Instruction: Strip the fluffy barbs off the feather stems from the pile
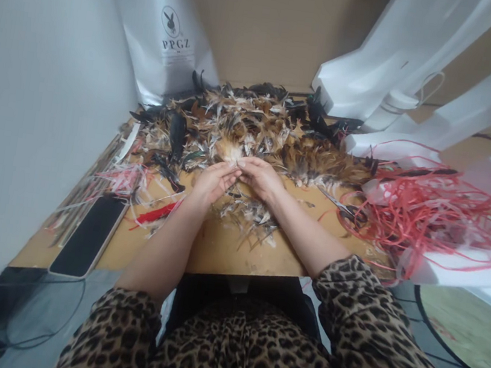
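Note:
Both hands meet at the front of a large pile of brown, black and white feathers (259,119) on the table. My left hand (216,181) has its fingers curled, thumb and fingertips closed on the base of a small pale feather bunch (232,150). Beside it, my right hand (261,177) pinches the same spot, its fingertips touching those of the left. The bunch fans out away from me, whitish at the base and tan above. Loose feather scraps (252,215) lie on the table below the hands.
A dark-screened phone (88,236) lies at the table's left edge, near a red strip (156,214). Scissors (343,207) rest at right beside tangled red-pink ribbon (437,217). A white bag (161,32) stands behind left; a round green-topped stool (466,331) is lower right.

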Motion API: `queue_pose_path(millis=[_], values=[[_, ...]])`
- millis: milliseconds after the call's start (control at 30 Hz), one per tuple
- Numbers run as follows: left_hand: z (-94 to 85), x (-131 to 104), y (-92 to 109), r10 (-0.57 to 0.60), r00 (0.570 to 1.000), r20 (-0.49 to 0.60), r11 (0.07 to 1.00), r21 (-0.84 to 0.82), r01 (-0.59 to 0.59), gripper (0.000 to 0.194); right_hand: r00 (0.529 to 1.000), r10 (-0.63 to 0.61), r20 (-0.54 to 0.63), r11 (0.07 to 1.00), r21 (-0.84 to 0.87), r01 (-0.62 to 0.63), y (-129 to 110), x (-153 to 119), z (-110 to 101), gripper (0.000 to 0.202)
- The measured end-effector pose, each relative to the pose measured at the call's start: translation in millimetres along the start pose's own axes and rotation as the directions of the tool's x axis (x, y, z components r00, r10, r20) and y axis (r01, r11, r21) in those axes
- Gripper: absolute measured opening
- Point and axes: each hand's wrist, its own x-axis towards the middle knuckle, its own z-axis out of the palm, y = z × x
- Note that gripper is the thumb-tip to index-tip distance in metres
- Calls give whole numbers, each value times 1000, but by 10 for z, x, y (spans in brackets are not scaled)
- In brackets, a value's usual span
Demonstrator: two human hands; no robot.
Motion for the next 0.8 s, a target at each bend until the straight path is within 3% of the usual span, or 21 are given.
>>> queue_pose_path(millis=[400, 800], values=[[18, -30, -14, 75, 996, 55, 983, 166, -84, 13, 991, 88, 96, 996, -38, -85, -82, 8, -80, 29], [-22, -25, 2, 52, 997, 62, 969, 239, -66, 18, 999, -47, 24, 995, -83, 49, -80, 13, -42, 33]])
